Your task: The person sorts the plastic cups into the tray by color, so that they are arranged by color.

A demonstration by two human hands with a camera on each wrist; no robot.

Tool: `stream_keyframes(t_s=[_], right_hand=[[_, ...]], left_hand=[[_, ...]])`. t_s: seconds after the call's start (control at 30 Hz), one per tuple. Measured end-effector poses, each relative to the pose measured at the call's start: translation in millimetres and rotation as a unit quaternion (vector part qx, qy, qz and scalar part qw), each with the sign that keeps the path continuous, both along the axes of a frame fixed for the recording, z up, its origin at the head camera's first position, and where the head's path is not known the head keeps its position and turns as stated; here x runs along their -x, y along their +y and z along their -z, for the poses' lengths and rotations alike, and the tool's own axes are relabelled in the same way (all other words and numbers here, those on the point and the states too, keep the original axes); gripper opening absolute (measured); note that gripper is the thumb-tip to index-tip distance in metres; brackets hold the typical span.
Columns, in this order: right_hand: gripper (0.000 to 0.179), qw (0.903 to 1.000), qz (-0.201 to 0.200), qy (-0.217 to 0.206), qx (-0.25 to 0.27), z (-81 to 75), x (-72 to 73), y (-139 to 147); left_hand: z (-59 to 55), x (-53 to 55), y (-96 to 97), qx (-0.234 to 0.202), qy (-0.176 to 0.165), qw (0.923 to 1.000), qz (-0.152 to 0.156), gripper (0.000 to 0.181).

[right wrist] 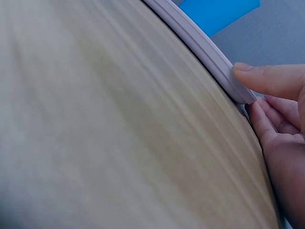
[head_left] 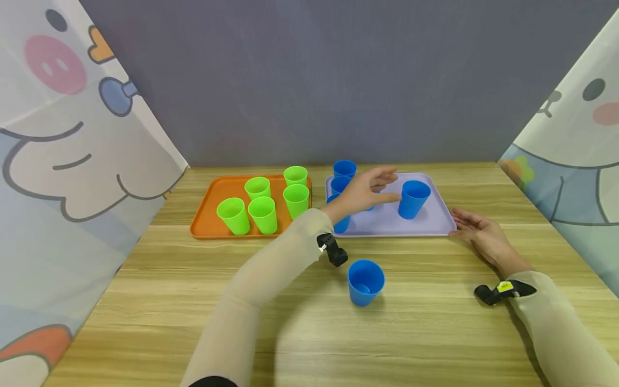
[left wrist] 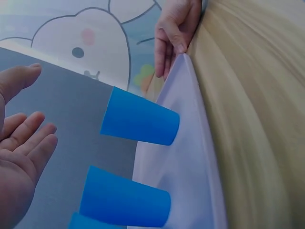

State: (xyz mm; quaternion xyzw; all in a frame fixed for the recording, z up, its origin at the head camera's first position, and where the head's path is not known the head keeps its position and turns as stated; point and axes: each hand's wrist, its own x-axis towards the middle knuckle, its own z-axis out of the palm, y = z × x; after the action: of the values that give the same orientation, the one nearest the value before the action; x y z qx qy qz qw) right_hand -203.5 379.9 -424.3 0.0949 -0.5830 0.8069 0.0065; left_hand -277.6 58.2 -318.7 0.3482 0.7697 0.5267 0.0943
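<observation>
My left hand (head_left: 364,192) hovers above the lavender tray (head_left: 387,224), its fingers extended and apart from the cups. Just right of its fingertips stands an upright blue cup (head_left: 413,201). More blue cups (head_left: 344,168) stand at the tray's left side, partly covered by this hand and wrist. At the tray's front right corner my right hand (head_left: 483,237) pinches the rim. In the right wrist view its thumb (right wrist: 267,78) lies on the rim, with fingers at the corner below. A single blue cup (head_left: 364,290) stands upright on the table in front of the tray.
An orange tray (head_left: 205,223) with several upright green cups (head_left: 234,217) sits left of the lavender one. Behind both trays rises a grey panel (head_left: 309,80). Cartoon-printed cloths (head_left: 48,204) flank the wooden table (head_left: 184,301) on both sides.
</observation>
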Motion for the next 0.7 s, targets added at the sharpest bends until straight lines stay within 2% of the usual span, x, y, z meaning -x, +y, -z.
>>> stream_keyframes(t_s=[0.33,0.6,0.7], right_hand=[[0.060,0.9999,0.003,0.000,-0.017,-0.8,0.0,0.3],[0.060,0.9995,0.010,-0.007,-0.029,-2.1,0.0,-1.1],[0.059,0.9992,0.015,-0.011,-0.034,-2.3,-0.1,-1.0]], left_hand=[[13.1,-18.1,-22.5,0.014,-0.016,0.9994,0.026,0.067],[23.3,-26.9,-35.2,0.019,-0.027,0.9982,0.050,0.063],[28.6,-29.9,-40.1,0.014,-0.042,0.9972,0.060,0.061]])
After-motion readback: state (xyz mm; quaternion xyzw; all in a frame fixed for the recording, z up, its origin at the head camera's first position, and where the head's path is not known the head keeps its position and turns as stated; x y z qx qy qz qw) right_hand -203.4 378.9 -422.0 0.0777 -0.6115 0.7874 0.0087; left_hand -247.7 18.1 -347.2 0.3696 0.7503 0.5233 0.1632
